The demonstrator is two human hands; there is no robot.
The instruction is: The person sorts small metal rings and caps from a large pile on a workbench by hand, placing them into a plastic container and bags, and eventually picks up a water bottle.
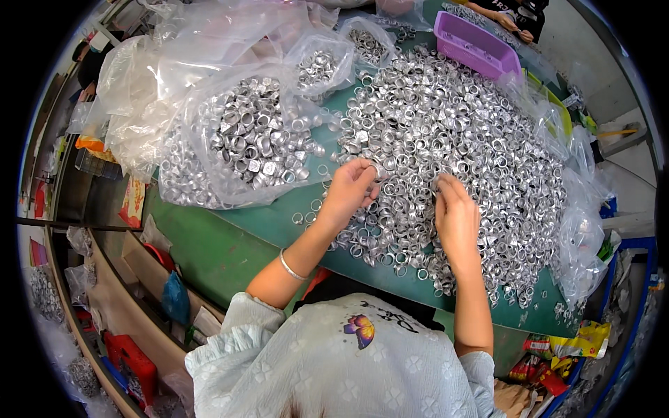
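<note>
A wide heap of silver-coloured metal rings [446, 125] covers much of the green table. My left hand [350, 189] is at the heap's left edge, thumb and fingertips pinched on a silver ring [378, 173]. My right hand [457, 212] reaches into the middle of the heap, fingers bent and drawn together at the tips. Something small and silver, apparently a ring, shows at those fingertips, partly hidden by them. Left of my left hand lies an open clear plastic bag [202, 157] with chunkier rings [254, 129] inside.
Smaller clear bags of rings [317, 68] stand behind the large bag. A purple plastic basket [474, 45] sits at the far right, beside a yellow-green container [550, 104]. Crumpled plastic [582, 223] lines the table's right edge. Another person's hands [516, 24] are across the table.
</note>
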